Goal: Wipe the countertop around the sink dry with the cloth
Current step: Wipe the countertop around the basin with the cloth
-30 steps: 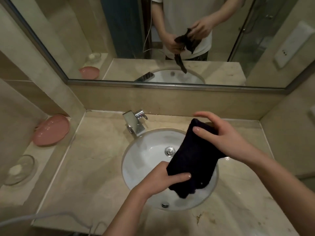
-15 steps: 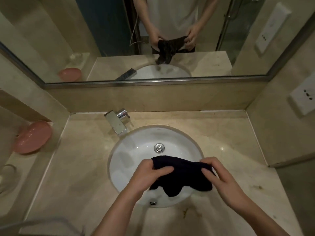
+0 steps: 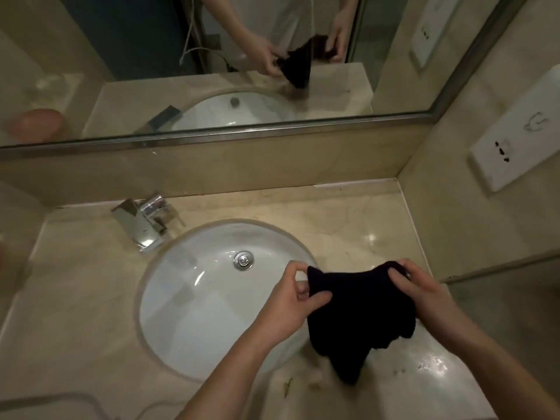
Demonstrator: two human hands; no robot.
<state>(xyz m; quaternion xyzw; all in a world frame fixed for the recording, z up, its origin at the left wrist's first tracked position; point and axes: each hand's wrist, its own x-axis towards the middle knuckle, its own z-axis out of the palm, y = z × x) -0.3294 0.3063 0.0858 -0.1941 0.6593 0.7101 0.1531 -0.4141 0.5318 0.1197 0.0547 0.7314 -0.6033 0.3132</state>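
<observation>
A dark cloth (image 3: 360, 310) hangs stretched between both hands above the right rim of the white sink (image 3: 188, 313). My left hand (image 3: 295, 297) pinches its left top corner. My right hand (image 3: 419, 294) grips its right top corner. The cloth's lower end dangles over the beige marble countertop (image 3: 357, 228) near the front right, where wet patches glint. Whether the cloth touches the counter I cannot tell.
A chrome faucet (image 3: 142, 221) stands at the sink's back left. A mirror (image 3: 212, 56) runs along the back wall. A white socket plate (image 3: 515, 137) is on the right wall, which bounds the counter. Small dark specks (image 3: 288, 384) lie near the front edge.
Both hands have carried the cloth rightwards, from over the sink bowl to its right rim, and spread it wider between them. The view has also swung right.
</observation>
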